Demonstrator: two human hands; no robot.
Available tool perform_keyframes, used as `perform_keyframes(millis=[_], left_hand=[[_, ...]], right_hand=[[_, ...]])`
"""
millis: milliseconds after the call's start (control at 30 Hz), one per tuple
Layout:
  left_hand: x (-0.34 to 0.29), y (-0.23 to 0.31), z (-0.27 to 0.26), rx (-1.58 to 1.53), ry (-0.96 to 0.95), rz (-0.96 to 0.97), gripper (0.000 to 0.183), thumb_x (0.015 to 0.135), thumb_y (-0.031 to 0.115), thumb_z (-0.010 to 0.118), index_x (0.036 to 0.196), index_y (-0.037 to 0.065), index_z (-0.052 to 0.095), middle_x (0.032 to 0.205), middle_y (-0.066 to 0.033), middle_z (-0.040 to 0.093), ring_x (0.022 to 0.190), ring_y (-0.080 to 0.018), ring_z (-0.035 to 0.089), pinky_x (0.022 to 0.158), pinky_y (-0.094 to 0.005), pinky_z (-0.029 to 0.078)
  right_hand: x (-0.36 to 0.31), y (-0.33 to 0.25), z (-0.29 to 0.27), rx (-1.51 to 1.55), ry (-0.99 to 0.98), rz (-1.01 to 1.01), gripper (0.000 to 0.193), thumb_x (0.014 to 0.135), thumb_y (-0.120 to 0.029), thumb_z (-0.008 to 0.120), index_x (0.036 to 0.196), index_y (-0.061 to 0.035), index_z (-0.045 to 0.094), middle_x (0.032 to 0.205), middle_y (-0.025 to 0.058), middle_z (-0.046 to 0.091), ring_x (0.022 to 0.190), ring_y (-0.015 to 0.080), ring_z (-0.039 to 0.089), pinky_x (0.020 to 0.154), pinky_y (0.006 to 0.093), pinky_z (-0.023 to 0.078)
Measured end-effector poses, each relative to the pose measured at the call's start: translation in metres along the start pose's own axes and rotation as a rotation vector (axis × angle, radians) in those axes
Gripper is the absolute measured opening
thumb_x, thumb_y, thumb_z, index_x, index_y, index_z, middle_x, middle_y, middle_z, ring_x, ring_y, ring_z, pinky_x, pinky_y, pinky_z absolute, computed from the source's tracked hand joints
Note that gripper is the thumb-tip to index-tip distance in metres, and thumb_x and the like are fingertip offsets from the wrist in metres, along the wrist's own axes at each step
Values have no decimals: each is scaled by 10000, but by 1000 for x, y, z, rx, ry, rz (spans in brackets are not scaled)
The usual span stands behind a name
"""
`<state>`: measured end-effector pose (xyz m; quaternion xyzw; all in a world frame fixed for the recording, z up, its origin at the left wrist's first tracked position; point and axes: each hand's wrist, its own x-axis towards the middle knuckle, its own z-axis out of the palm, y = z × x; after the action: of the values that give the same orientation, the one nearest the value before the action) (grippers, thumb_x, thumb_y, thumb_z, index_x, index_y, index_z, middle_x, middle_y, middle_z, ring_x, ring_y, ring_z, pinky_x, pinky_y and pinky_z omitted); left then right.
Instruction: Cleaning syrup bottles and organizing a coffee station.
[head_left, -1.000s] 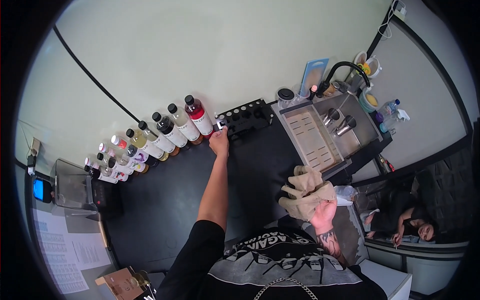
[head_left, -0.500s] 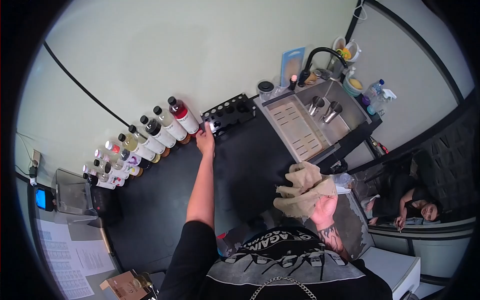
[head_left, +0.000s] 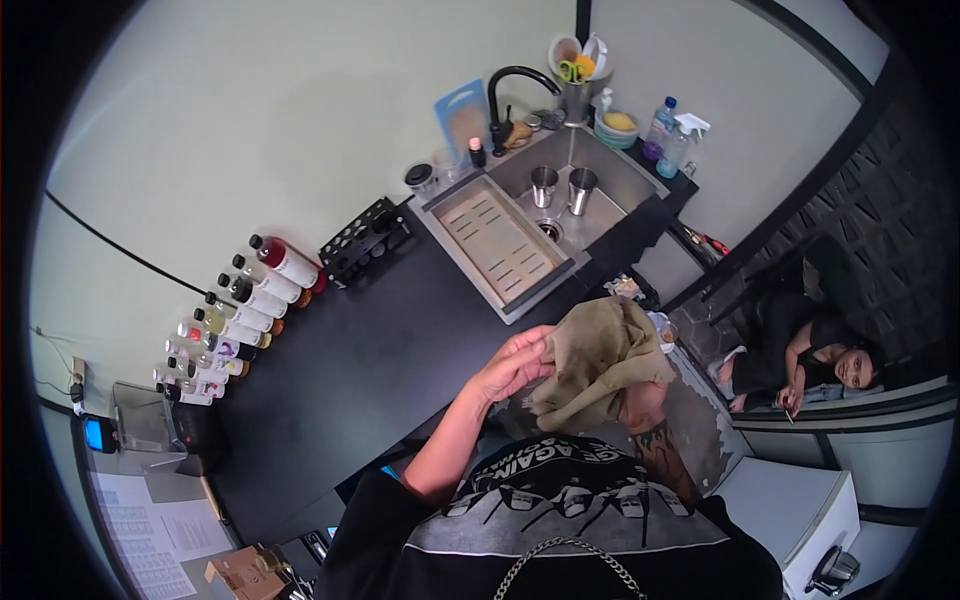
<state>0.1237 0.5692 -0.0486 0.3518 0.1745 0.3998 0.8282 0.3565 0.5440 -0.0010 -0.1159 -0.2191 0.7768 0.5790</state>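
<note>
A tan cloth (head_left: 600,350) hangs bunched between my two hands, in front of my chest and beyond the counter's near edge. My left hand (head_left: 515,365) pinches the cloth's left edge between thumb and fingers. At its right side my right hand (head_left: 643,402) holds the cloth from below, with most of the fingers hidden behind the folds. Far from both hands, a black rack with round holes (head_left: 366,240) stands on the dark counter (head_left: 370,350) against the wall.
Several bottles (head_left: 285,262) line the wall at left. A steel sink (head_left: 610,215) holds two metal cups (head_left: 581,190) beside a slotted drain tray (head_left: 500,245); a black faucet (head_left: 495,110) rises behind. A person (head_left: 815,345) sits at the right. A white cabinet (head_left: 770,510) stands lower right.
My left hand has drawn back from beside the rack to the cloth and taken hold of its edge. The cloth stays in my right hand. The view has swung to the right.
</note>
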Motion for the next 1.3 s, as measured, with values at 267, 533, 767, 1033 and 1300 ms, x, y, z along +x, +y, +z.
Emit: perform_keyframes(millis=[267,533,767,1033,1300], left_hand=[[44,-24,20,353,389,84,231,1106,334,496,1138,109,541,912,61,513,816,-23,457,712,-211,403],[26,-50,1,674,395,96,275,1084,257,566,1238,55,461,999,19,565,922,-42,520,787,-224,438],[12,-7,-20,770,627,174,271,1044,240,624,1206,54,513,950,2,600,888,-63,545,759,-255,462],[-9,1,23,972,705,156,243,994,237,643,1160,66,597,839,-128,698,746,-238,673,698,-377,522],[6,-24,99,1135,1205,177,255,960,256,662,1127,66,632,840,-156,675,747,-330,658,682,-431,510]], right_hand=[[-20,-31,-115,-357,393,305,601,1009,-296,590,1530,-55,409,1522,123,493,1395,254,488,1145,406,424],[34,-52,-124,-1776,-338,700,546,1017,-335,536,1485,-55,505,1567,91,483,1425,260,470,1176,339,353],[121,-64,-117,-1179,-389,771,424,988,-192,585,1390,-61,603,1408,129,614,1306,201,552,1107,326,410],[218,-5,-66,-1474,-1055,686,871,852,-179,795,1575,-37,332,1512,206,499,1383,282,515,1140,376,411],[216,36,-24,-925,-1541,987,620,944,-107,691,1508,-14,450,1203,133,704,1082,212,692,958,319,533]])
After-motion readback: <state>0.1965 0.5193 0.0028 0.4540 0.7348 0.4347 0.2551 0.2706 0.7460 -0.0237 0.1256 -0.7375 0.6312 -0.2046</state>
